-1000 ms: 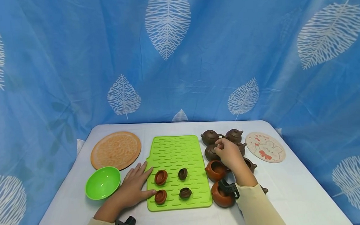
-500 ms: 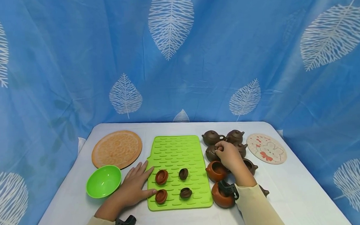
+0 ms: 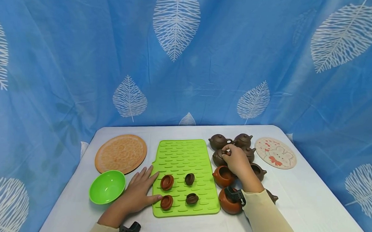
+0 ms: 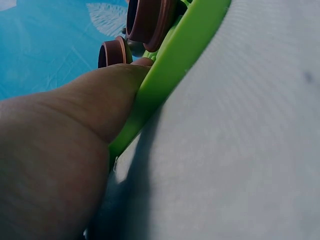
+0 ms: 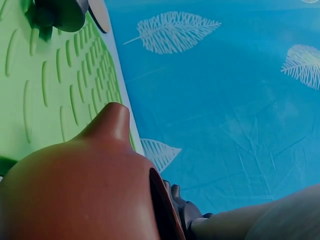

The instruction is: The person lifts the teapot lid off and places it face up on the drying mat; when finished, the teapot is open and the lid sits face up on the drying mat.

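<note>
My right hand (image 3: 238, 160) reaches over the teapots at the right and pinches the lid (image 3: 227, 152) of a dark brown teapot (image 3: 218, 159). In the right wrist view, a reddish-brown teapot (image 5: 90, 195) without its lid fills the lower left. My left hand (image 3: 138, 195) rests with spread fingers on the left edge of the green mat (image 3: 181, 153). Its thumb lies close to a reddish-brown lid (image 3: 166, 202). Another reddish lid (image 3: 167, 182) and two dark brown lids, one near (image 3: 192, 198) and one farther back (image 3: 189, 179), lie on the mat.
Dark teapots with lids stand at the back, one at the left (image 3: 218, 142) and one at the right (image 3: 243, 140). Open reddish pots (image 3: 224, 176) sit nearer. A green bowl (image 3: 107, 187) and a round tan mat (image 3: 121, 154) are left; a rabbit-patterned mat (image 3: 275, 153) is right.
My right fingers have closed on the dark teapot's lid, which now shows between their tips. The left hand keeps its place on the mat. The head view has shifted slightly.
</note>
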A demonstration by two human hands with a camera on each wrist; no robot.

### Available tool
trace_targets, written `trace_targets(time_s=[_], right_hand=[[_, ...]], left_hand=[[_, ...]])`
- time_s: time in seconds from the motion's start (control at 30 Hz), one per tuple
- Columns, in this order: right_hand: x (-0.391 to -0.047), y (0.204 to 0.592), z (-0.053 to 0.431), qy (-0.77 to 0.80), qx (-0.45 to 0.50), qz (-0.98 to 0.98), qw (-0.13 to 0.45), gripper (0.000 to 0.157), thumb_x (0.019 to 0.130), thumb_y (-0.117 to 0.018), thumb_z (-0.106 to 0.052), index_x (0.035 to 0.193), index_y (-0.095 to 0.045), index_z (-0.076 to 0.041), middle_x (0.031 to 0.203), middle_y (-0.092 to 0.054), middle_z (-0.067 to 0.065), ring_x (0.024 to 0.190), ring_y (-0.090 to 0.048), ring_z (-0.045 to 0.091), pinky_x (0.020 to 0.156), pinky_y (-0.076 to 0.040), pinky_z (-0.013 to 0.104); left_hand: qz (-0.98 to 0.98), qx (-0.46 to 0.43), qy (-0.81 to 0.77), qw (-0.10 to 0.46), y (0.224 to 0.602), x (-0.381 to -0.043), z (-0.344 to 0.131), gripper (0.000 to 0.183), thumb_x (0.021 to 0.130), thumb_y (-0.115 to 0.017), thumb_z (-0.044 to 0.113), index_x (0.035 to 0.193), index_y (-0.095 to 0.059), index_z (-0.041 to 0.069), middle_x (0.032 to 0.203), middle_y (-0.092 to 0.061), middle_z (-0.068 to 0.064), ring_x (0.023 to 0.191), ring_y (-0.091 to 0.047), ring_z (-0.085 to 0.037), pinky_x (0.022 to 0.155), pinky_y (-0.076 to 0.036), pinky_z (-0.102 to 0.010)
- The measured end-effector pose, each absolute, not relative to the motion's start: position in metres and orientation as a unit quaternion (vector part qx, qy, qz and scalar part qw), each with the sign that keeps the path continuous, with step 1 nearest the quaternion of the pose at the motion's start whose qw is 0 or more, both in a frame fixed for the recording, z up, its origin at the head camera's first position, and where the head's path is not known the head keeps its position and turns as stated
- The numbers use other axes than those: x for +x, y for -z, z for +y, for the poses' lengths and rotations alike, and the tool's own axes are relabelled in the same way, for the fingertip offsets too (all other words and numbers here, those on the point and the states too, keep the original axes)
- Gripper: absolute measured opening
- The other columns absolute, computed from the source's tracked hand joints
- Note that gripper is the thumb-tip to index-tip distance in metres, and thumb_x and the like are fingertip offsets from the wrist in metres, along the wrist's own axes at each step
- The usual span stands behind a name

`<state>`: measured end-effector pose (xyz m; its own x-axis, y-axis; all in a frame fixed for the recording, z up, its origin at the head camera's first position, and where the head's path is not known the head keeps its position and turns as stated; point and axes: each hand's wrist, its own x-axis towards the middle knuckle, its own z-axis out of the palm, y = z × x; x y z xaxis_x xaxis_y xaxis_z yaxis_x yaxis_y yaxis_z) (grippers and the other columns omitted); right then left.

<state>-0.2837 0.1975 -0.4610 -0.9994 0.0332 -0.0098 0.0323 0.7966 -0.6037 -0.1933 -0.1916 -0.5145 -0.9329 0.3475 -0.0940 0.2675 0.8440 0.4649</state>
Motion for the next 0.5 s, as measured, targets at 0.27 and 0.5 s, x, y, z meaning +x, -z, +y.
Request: trace_targets(time_s=[0.27,0.5], right_hand=[[-0.2816,0.4587,0.1977,-0.325,-0.026,-0.945,-0.001,0.019,0.105,-0.064,-0.02,0.123,-0.066,-0.013,0.108,-0.068,0.013,0.091,-0.062,0.028,0.077,-0.05,0.043],[-0.2807,0.4594,0.1977,-0.332,-0.04,-0.943,0.006,0.017,0.107,-0.06,-0.017,0.122,-0.065,-0.011,0.109,-0.069,0.013,0.093,-0.063,0.028,0.078,-0.051,0.043]], left_hand=[[0.957,0.162,-0.228,0.082,0.5151,-0.1931,-0.1921,0.095,0.089,-0.073,0.066,0.164,-0.039,0.017,0.175,-0.016,-0.014,0.162,-0.008,-0.042,0.128,-0.007,-0.065],[0.956,0.164,-0.228,0.083,0.5167,-0.193,-0.1927,0.094,0.09,-0.072,0.066,0.163,-0.039,0.017,0.176,-0.016,-0.014,0.162,-0.008,-0.042,0.128,-0.007,-0.065]])
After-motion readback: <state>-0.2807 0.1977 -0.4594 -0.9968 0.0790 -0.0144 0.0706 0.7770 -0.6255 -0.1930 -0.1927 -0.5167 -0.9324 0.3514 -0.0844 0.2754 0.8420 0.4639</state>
